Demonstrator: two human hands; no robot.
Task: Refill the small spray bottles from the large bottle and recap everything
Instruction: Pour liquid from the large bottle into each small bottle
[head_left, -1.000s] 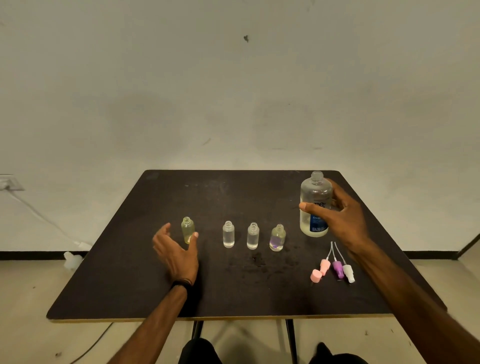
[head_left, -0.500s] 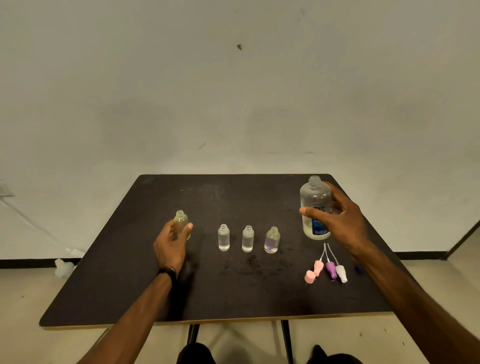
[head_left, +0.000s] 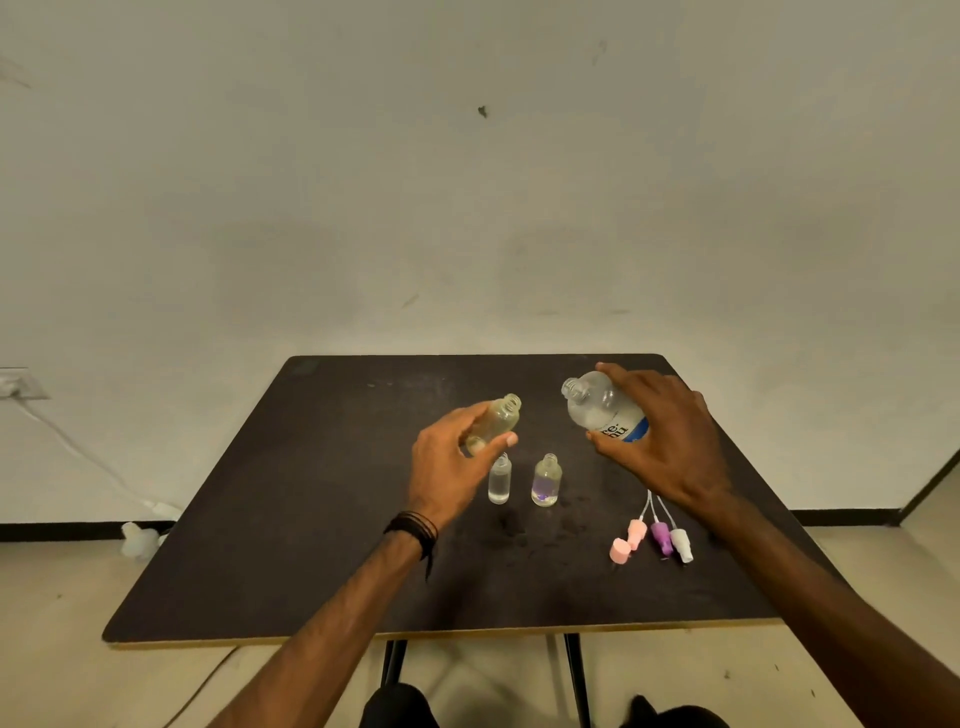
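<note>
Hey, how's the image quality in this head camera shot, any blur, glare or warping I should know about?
Head view: dim, warm light with darker corners; wide-angle warping bows the table edges; left hand and yellowish small bottle slightly soft; the large bottle in the right hand shows faint highlights, no harsh glare.

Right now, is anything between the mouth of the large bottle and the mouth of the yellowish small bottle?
Nothing visible. The right hand holds the large bottle tilted, the left hand holds the yellowish small bottle raised; both mouths are uncapped, with only open air above the table between them.
</note>
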